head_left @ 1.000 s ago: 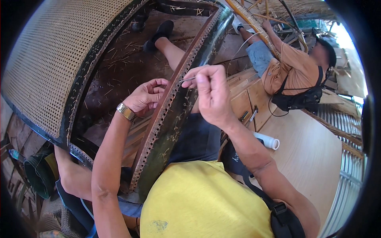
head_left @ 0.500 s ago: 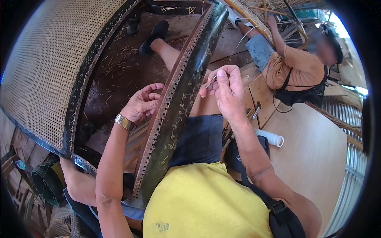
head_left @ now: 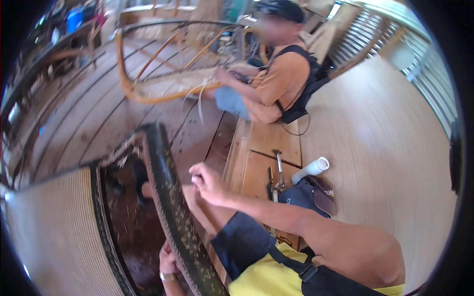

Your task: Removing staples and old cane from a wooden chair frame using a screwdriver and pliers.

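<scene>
A dark furniture frame [head_left: 170,197] with pale floral patterns and a row of small holes along its rail slants up before me. Woven cane [head_left: 54,222] fills the panel left of its opening. My left hand [head_left: 169,260] is low inside the opening, close to the rail's inner side; its fingers are blurred and partly hidden by the rail. On the rail's right side, my right hand [head_left: 210,185] is raised with its fingers curled closed. The thin metal tool seen there a moment ago is mostly lost in the grip and blur.
A person [head_left: 284,74] in an orange shirt sits ahead, working on a light wooden chair frame [head_left: 131,89]. On the wooden bench to my right lie a white tube [head_left: 311,170], a dark cap [head_left: 308,196] and a metal hand tool [head_left: 280,170]. Corrugated sheeting [head_left: 375,34] stands beyond.
My view has swung up and right, so the frame sits lower left and the other person shows more fully. My right hand remains closed; its tool shows less. Less of my left hand shows.
</scene>
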### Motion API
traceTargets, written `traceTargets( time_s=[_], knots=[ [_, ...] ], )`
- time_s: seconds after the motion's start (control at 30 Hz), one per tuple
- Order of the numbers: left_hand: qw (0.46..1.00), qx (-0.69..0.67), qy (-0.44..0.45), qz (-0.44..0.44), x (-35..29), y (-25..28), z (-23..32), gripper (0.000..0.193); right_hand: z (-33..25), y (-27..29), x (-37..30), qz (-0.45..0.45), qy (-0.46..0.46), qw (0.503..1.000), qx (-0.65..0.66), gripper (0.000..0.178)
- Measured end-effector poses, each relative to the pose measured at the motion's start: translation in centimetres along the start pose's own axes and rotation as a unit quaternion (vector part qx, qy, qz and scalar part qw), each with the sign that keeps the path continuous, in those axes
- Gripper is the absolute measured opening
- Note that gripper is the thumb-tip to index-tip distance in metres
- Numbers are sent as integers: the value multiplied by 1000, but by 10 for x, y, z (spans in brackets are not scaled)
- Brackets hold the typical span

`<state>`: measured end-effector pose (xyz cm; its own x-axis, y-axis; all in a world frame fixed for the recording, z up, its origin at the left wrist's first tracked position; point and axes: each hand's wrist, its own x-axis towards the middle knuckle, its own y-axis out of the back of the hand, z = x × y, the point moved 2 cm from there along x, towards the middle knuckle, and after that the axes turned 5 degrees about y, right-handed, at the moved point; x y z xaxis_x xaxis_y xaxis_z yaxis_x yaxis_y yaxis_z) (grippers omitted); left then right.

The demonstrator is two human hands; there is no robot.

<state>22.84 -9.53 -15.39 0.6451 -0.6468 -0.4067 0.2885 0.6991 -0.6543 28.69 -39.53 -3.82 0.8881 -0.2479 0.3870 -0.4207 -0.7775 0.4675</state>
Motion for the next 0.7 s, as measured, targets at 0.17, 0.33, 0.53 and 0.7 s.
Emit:
traceTargets(
  time_s=[0.17,0.33,0.53,0.7],
  knots=[
    [999,2,44,25,-16,23,1,61,22,-28,4,-20,77,997,-12,23],
    [997,39,25,65,-16,-23,25,57,31,-15,-8,-90,5,992,-90,26],
    [982,75,4,174,-69,-77,44,54,46,-11,-3,-139,83,987,-3,26],
    [981,1,19,192,-81,-66,34,54,54,3,0,-158,102,982,23,20]
  ],
)
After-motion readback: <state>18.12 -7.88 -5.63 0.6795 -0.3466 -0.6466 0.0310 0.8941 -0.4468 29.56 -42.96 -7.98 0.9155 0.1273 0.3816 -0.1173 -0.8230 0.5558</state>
